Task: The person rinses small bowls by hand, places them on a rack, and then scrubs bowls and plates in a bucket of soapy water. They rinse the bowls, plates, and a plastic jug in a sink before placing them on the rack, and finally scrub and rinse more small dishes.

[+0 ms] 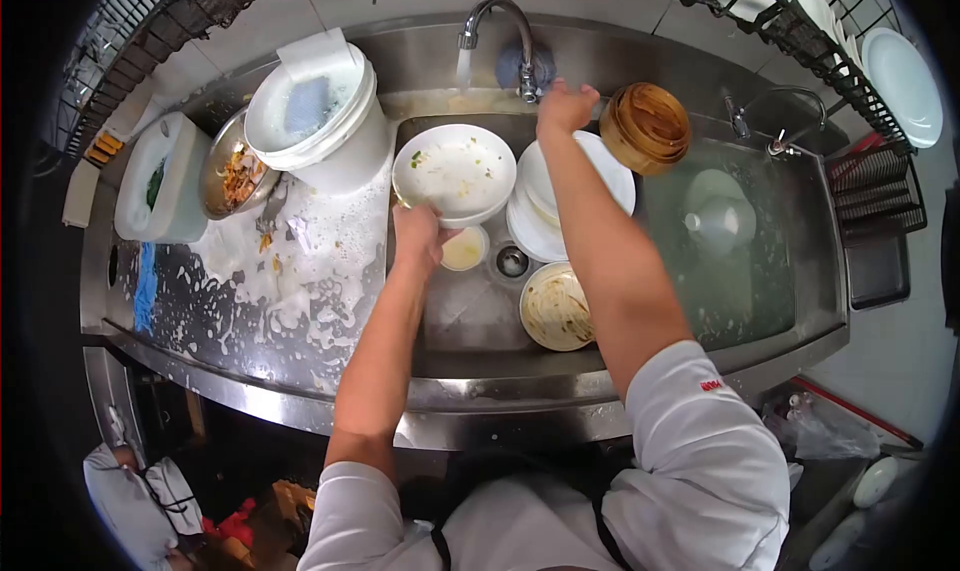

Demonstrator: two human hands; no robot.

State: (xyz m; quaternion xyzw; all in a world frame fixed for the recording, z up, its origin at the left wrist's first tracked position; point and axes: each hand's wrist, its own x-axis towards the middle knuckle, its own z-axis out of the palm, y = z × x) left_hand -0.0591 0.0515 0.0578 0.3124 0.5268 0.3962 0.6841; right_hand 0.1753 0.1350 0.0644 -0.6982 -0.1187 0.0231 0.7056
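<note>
My left hand [418, 234] grips the near rim of a white bowl [455, 171] holding bits of green and pale food scraps, tilted in the middle sink basin. At the back wall, my right hand [567, 109] has its fingers curled at the handle side of the tap [527, 81]; they hide the handle itself. A stream of water [463, 69] falls from the spout. Below my right forearm lie stacked white plates [605, 166]. A small dish with yellowish liquid [462, 249] sits under the bowl, and a sauce-smeared plate [553, 309] is nearer me.
Bamboo steamers [645, 128] stand right of the plates. Cloudy water fills the right basin [740, 281]. On the foamy left counter are a white bucket [330, 136], a metal bowl of scraps [222, 186] and a plastic tub [180, 186]. Wire racks [790, 21] hang overhead.
</note>
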